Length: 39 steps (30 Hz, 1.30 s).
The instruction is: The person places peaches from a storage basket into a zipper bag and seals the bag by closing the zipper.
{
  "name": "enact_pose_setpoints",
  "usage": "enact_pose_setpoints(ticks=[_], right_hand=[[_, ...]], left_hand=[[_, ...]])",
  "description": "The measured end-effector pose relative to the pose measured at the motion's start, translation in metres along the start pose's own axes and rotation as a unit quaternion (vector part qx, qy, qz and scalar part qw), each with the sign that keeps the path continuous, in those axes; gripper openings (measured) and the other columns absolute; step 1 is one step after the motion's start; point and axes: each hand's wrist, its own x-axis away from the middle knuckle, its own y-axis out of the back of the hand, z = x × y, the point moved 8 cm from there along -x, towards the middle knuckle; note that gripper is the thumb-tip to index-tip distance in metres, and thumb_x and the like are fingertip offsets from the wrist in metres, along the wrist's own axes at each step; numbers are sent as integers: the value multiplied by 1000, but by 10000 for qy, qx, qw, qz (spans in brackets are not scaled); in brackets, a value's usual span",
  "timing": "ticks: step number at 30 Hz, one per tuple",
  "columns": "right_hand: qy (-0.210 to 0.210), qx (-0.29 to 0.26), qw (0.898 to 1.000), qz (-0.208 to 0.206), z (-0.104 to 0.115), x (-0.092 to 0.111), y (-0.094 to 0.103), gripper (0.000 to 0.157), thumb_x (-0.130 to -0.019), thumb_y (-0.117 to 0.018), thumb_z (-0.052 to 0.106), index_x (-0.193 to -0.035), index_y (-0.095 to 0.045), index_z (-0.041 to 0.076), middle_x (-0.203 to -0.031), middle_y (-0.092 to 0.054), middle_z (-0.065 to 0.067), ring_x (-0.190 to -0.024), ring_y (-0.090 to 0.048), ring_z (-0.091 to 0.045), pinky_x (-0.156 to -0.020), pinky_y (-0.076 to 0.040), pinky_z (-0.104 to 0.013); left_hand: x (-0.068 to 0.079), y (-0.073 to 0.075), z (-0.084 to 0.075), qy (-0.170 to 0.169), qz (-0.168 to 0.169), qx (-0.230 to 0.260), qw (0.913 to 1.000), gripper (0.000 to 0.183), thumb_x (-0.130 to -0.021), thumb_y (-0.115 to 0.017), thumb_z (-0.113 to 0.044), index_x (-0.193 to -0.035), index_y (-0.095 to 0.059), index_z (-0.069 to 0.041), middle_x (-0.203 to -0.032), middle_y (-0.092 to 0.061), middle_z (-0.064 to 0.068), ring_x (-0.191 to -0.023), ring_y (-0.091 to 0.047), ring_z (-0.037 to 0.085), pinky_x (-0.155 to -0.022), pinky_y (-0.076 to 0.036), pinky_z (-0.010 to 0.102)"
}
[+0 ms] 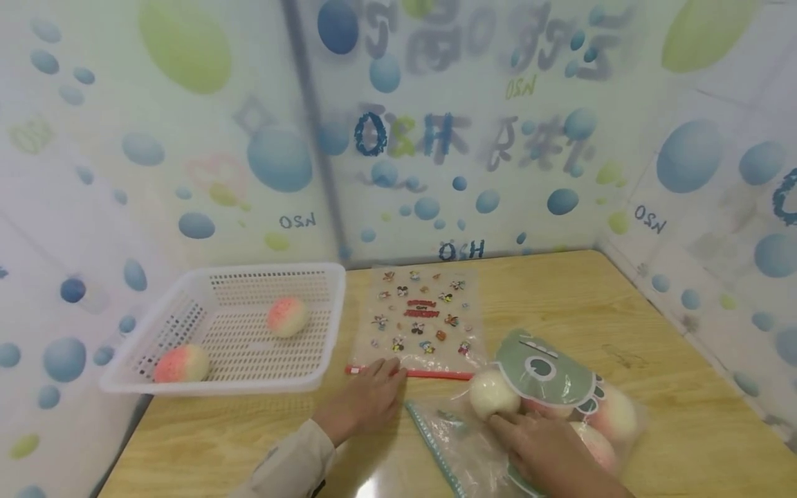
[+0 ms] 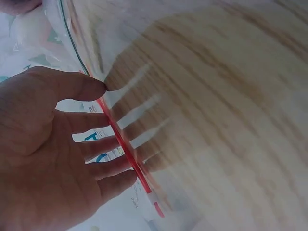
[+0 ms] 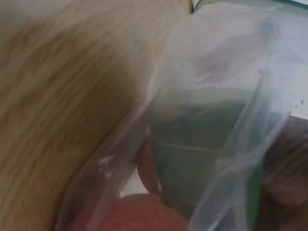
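In the head view my left hand (image 1: 371, 395) lies at the red zip edge of a clear zip bag (image 1: 429, 304) printed with cartoon figures. The left wrist view shows its fingers straight, their tips touching the red zip strip (image 2: 126, 148). My right hand (image 1: 548, 446) rests on a second clear zip bag with a green dinosaur print (image 1: 554, 377), its fingertips against a pale peach (image 1: 494, 393). Several pink-and-white peaches fill this bag's far end. Its plastic veils much of the right wrist view, where a red peach (image 3: 139, 214) shows and the fingers are largely hidden.
A white plastic basket (image 1: 339, 297) stands at the left, holding one peach (image 1: 288, 317) near its back right and another peach (image 1: 182, 364) at its front left. The wooden table (image 1: 542, 290) meets printed curtain walls (image 1: 436, 200) at the back and sides.
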Motion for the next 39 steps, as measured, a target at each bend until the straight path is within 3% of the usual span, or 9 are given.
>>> enact_pose_setpoints(ticks=[5,9,14,23,26,29,34,36,39], right_hand=[[-87,58,9992,382,-18,6,0,34,-75,-78,4,-101,-65,22,-85,-61,14,-78,-54,-12,-71,-51,-41],[-25,483,9986,194,-34,15,5,41,-68,-82,2,-100,-65,20,-90,-65,5,-92,-64,-23,-75,-50,-51],[32,833,9964,-137,-52,24,12,48,-59,-86,-3,-97,-65,17,-95,-65,-2,-101,-64,-31,-70,-45,-48],[-213,1076,9939,-133,-75,30,16,42,-60,-83,-4,-92,-64,16,-101,-69,-6,-104,-63,-34,-63,-39,-43],[-244,1084,9938,-79,-78,28,17,39,-63,-82,-3,-90,-62,16,-101,-70,-7,-104,-64,-35,-64,-41,-47],[-304,1055,9937,-213,-79,25,26,30,-68,-78,3,-85,-58,18,-94,-69,-4,-94,-66,-32,-67,-43,-50],[-912,992,9887,-657,-74,19,48,21,-74,-71,25,-80,-51,21,-70,-54,11,-55,-48,-9,-46,-39,-30],[-1331,897,9855,-559,-73,20,48,29,-80,-74,36,-89,-53,18,-68,-47,12,-49,-36,-4,-39,-29,-25],[-1826,828,9796,-105,-71,24,38,54,-82,-78,49,-108,-54,8,-79,-54,-3,-46,-38,-7,-37,-34,-28]], left_hand=[[1,-3,1,2,-60,62,10000,52,-100,-58,-22,-146,-48,0,-148,-45,19,-137,-43,38,-114,-35,47],[1,-6,1,-11,-28,-35,10000,52,-102,-56,-24,-147,-47,0,-150,-44,20,-139,-41,38,-115,-32,47],[1,-7,0,-74,-67,-275,9996,52,-102,-55,-24,-147,-48,1,-151,-44,20,-138,-42,37,-115,-33,46],[2,-8,-2,-215,-204,-373,9989,50,-102,-54,-22,-145,-49,3,-149,-46,22,-137,-44,36,-115,-33,45],[2,-9,-2,-213,-182,-344,9990,50,-102,-53,-21,-145,-49,3,-149,-45,22,-138,-43,37,-115,-32,45],[1,-9,-4,-233,-153,-385,9989,51,-102,-53,-21,-145,-49,4,-149,-45,23,-138,-42,37,-116,-32,45],[1,-6,-7,-330,-235,-740,9964,50,-102,-54,-23,-143,-50,6,-146,-47,24,-136,-44,37,-115,-33,46],[1,-6,-6,-284,-270,-718,9967,50,-101,-55,-22,-142,-50,5,-145,-47,24,-135,-45,38,-114,-34,47],[2,-6,-5,-170,-266,-505,9982,50,-101,-56,-22,-143,-49,5,-145,-46,24,-133,-45,40,-113,-35,49]])
